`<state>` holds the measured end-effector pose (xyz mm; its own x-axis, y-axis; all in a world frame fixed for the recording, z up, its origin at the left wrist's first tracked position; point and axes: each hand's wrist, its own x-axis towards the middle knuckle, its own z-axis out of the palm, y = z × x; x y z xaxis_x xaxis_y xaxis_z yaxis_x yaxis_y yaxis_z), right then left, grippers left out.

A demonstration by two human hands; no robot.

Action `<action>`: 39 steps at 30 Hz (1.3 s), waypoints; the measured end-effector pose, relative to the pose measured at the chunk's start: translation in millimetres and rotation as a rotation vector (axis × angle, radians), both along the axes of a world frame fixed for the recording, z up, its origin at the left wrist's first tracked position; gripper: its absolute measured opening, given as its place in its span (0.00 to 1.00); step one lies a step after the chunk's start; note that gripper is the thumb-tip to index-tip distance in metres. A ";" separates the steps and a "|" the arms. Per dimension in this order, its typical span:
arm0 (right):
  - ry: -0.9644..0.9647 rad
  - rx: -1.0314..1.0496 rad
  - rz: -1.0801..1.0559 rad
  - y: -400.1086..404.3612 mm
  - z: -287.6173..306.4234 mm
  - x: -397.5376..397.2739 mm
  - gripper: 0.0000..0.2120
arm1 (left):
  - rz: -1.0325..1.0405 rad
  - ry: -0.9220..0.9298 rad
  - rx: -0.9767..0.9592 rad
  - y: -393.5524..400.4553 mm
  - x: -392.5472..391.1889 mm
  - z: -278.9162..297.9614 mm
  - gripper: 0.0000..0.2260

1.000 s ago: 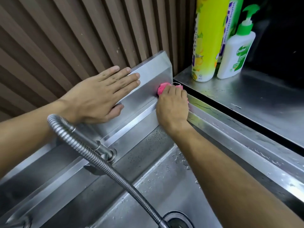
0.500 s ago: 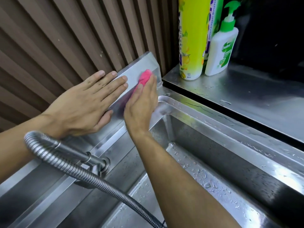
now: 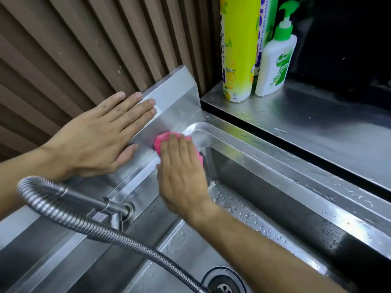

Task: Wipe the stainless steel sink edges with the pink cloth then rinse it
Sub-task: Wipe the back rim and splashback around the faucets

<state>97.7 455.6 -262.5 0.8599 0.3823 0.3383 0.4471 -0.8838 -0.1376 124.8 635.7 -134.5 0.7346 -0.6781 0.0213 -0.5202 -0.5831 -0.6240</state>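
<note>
The pink cloth (image 3: pixel 162 139) lies bunched on the back ledge of the stainless steel sink (image 3: pixel 264 151), at the foot of the slanted steel backsplash (image 3: pixel 175 96) near the basin's rounded far corner. My right hand (image 3: pixel 182 168) presses flat on the cloth with straight fingers and covers most of it. My left hand (image 3: pixel 99 134) rests flat on the backsplash to the left, fingers straight, holding nothing.
A steel tap with a flexible hose (image 3: pixel 88 225) arches across the near left. The drain (image 3: pixel 222 282) sits at the bottom. On the wet steel counter (image 3: pixel 317 123) to the right stand a yellow bottle (image 3: pixel 239 49) and a white pump bottle (image 3: pixel 275 64). Brown slatted wall behind.
My right hand has slid the pink cloth down from the backsplash face to the ledge at its foot. My left hand has stayed flat on the backsplash.
</note>
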 end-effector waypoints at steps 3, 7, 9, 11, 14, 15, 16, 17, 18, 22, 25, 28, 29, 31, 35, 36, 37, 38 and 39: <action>0.067 -0.195 -0.154 -29.8 16.1 43.4 0.31 | -0.003 0.080 0.038 -1.4 1.7 6.3 0.35; 0.172 -0.271 -0.183 -32.2 26.4 64.9 0.33 | -0.018 0.141 0.134 -12.4 16.4 12.6 0.38; 0.182 -0.245 -0.223 -28.2 29.1 65.4 0.32 | -0.022 0.140 0.182 -18.5 25.1 14.6 0.38; 0.218 -0.183 -0.267 -24.0 32.3 73.7 0.31 | -0.028 0.136 0.219 -25.3 35.4 17.8 0.37; 0.338 -0.125 -0.325 -17.5 42.6 83.3 0.30 | -0.003 0.088 0.279 -39.5 44.6 11.9 0.36; 0.363 -0.116 -0.331 -15.7 43.2 85.0 0.29 | 0.017 0.066 0.332 -44.1 47.6 7.2 0.36; 0.380 -0.110 -0.327 -15.8 43.4 86.6 0.28 | 0.039 0.053 0.399 -48.6 51.1 3.1 0.36; 0.379 -0.114 -0.317 -17.5 42.5 87.9 0.28 | 0.067 0.059 0.469 -53.4 54.9 0.0 0.37; 0.359 -0.114 -0.298 -20.9 41.7 88.8 0.27 | 0.092 0.063 0.513 -59.5 58.5 -2.3 0.37; 0.277 -0.017 -0.255 -48.2 35.3 91.0 0.25 | 0.150 0.068 0.617 -80.8 72.9 -11.3 0.37; 0.225 -0.119 -0.237 -70.6 30.6 73.9 0.27 | 0.218 0.070 0.647 -95.0 73.5 -17.8 0.35; 0.207 -0.156 -0.099 -82.9 32.0 72.6 0.29 | 0.299 0.104 0.559 -107.0 66.4 -25.7 0.36; 0.208 -0.149 -0.068 -82.5 33.0 77.7 0.30 | 0.333 0.140 0.527 -110.0 63.1 -29.1 0.37; 0.256 -0.136 -0.054 -79.6 36.7 88.9 0.31 | 0.366 0.192 0.488 -111.5 59.6 -37.1 0.40; 0.253 -0.074 0.035 -92.6 30.4 88.0 0.34 | 0.411 0.254 0.462 -111.8 57.8 -36.7 0.48; 0.227 -0.057 0.088 -98.5 28.3 85.6 0.37 | 0.413 0.257 0.466 -111.6 57.4 -36.3 0.49; 0.214 -0.051 0.136 -104.1 28.0 84.7 0.39 | 0.411 0.267 0.473 -111.4 57.4 -37.1 0.49; 0.219 -0.059 0.172 -108.2 29.4 85.6 0.41 | 0.407 0.281 0.485 -112.5 57.2 -36.9 0.50; 0.238 -0.085 0.194 -111.2 31.2 87.3 0.43 | 0.404 0.299 0.496 -113.9 56.8 -36.6 0.50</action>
<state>185.0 344.4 -231.3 0.8196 0.5650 0.0957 0.5722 -0.7983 -0.1879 181.5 521.7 -171.2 0.8572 -0.2285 -0.4616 -0.5134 -0.4507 -0.7303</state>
